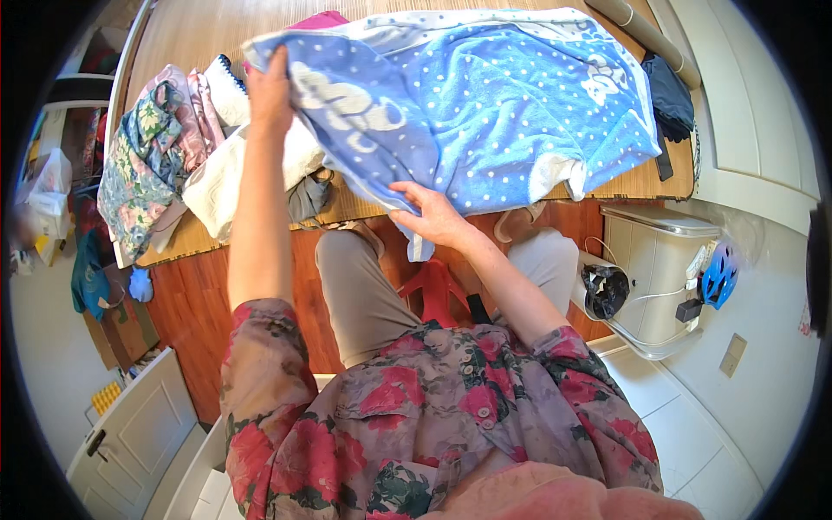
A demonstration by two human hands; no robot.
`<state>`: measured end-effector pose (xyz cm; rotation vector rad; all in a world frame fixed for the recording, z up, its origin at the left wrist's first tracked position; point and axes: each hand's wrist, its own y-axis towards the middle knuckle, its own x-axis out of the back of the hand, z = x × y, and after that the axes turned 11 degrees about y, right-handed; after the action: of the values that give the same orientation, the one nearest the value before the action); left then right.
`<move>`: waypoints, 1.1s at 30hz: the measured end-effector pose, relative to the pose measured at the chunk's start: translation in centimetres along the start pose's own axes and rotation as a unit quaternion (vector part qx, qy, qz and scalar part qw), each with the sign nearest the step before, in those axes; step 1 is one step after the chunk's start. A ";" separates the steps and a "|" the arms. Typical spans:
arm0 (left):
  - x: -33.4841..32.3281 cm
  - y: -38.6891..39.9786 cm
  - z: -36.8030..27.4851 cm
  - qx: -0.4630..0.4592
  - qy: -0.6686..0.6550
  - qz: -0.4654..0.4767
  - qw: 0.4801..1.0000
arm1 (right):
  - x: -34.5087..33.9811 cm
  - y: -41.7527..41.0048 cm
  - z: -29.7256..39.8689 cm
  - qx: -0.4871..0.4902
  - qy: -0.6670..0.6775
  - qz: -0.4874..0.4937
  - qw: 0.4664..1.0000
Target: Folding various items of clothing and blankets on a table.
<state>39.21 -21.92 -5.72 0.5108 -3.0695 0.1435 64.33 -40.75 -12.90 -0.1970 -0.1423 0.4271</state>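
Observation:
A blue terry towel or garment (500, 117) with white dots, pale cartoon figures and a white edge lies spread over a bed or low platform with a slatted mat (195, 29). My left hand (272, 91) grips its upper left corner and holds that side lifted off the mat. Near the mat's front edge, my right hand (426, 211) touches the lower edge of the blue cloth with thumb and fingers spread; whether it pinches any fabric is unclear. Part of a magenta cloth (318, 21) shows behind the blue one.
Floral clothing (140, 169), a pink garment (194, 123) and a white quilted cloth (218, 188) are heaped at the left. Grey fabric (309, 200) lies at the front edge. Black cloth (669, 97) and a rolled mat (650, 36) are at the right. A red stool (437, 292) stands between my legs.

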 end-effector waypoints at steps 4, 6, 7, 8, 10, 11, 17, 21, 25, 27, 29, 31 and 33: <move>4.6 -2.6 -6.5 -0.170 0.217 -0.019 0.961 | 1.4 0.7 1.3 -0.021 0.065 -0.001 0.998; 7.1 -4.3 -7.4 -0.126 0.223 -0.039 0.966 | 4.1 1.5 0.8 -0.029 0.077 -0.071 0.994; 8.2 -5.0 -6.7 -0.128 0.222 -0.038 0.966 | 5.4 2.0 0.1 -0.037 0.093 -0.111 0.989; 9.1 -5.6 -5.4 -0.153 0.206 -0.059 0.965 | 6.7 2.5 -0.7 -0.036 0.092 -0.113 0.989; 10.9 -6.5 -3.4 -0.176 0.187 -0.077 0.963 | 9.2 3.3 -1.3 0.012 -0.111 -0.170 0.979; 12.1 -6.9 -2.5 -0.140 0.187 -0.098 0.967 | 10.4 3.9 -1.5 0.010 -0.113 -0.170 0.979; 13.5 -8.3 -1.4 -0.104 0.188 -0.168 0.962 | 15.5 9.7 -1.7 0.173 -0.358 -0.106 0.912; 13.5 -8.0 -0.7 -0.094 0.208 -0.161 0.960 | 16.0 15.0 -2.7 0.173 -0.441 -0.079 0.877; 13.8 -8.6 -0.1 -0.044 0.133 -0.160 0.977 | 16.6 18.9 -1.5 0.158 -0.507 -0.107 0.840; 14.9 -8.6 1.4 -0.020 0.116 -0.168 0.979 | 16.7 19.4 -1.3 0.126 -0.543 -0.065 0.828; 15.7 -8.5 3.2 0.002 0.093 -0.178 0.980 | 16.4 19.0 -0.4 0.226 -0.488 -0.124 0.834; 15.8 -8.1 4.7 0.022 0.057 -0.181 0.982 | 16.2 17.5 0.1 0.248 -0.471 -0.147 0.834; 16.5 -7.4 6.5 0.037 0.051 -0.179 0.982 | 15.7 16.1 -0.2 0.123 -0.492 -0.002 0.862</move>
<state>25.94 -34.80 -10.91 1.0119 -2.8230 0.2644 72.15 -19.74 -15.08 0.2968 -1.0920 0.5057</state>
